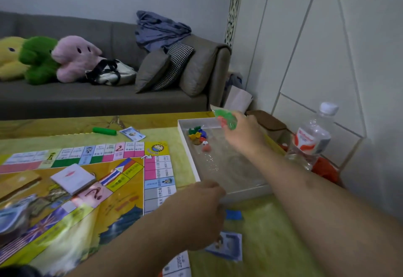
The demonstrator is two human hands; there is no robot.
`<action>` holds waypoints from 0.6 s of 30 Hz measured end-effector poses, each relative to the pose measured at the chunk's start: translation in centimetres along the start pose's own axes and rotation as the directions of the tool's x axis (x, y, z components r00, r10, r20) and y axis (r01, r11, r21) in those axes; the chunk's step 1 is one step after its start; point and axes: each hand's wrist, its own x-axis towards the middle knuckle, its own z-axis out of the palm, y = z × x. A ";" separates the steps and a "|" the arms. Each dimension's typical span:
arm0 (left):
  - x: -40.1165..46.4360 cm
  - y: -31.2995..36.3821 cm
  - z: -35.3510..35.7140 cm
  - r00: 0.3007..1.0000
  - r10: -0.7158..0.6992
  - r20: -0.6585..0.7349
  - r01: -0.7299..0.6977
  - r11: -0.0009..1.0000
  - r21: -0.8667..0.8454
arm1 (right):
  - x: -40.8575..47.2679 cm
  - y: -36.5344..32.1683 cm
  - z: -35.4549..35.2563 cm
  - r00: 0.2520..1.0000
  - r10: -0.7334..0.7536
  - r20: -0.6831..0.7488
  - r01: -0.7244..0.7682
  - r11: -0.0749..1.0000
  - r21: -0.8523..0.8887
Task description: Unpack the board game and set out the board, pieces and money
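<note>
Fingers of our left hand (196, 213) curl over the near rim of the white box (189, 159); our right hand (242, 132) grips a green-and-red bag (224, 118) above it.
On the table (272, 233), from left: the board (87, 189) lies unfolded with a white card deck (73, 178) on it, then loose banknotes (226, 245), then the box holding coloured pieces (197, 136) and dice (205, 143).
</note>
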 end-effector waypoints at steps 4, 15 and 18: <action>0.7 -0.7 0.3 1.000 0.016 0.009 -0.017 0.997 0.077 | 3.3 1.0 3.6 0.990 0.089 0.110 -0.062 0.972 -0.227; 1.2 0.0 0.6 1.000 -0.014 0.004 0.014 0.991 0.135 | -0.2 1.4 2.0 0.964 0.085 0.253 0.014 0.931 -0.365; 1.0 0.0 0.1 0.999 -0.040 0.014 0.039 0.997 0.060 | -2.1 1.1 0.6 0.987 0.004 0.161 0.036 0.969 -0.243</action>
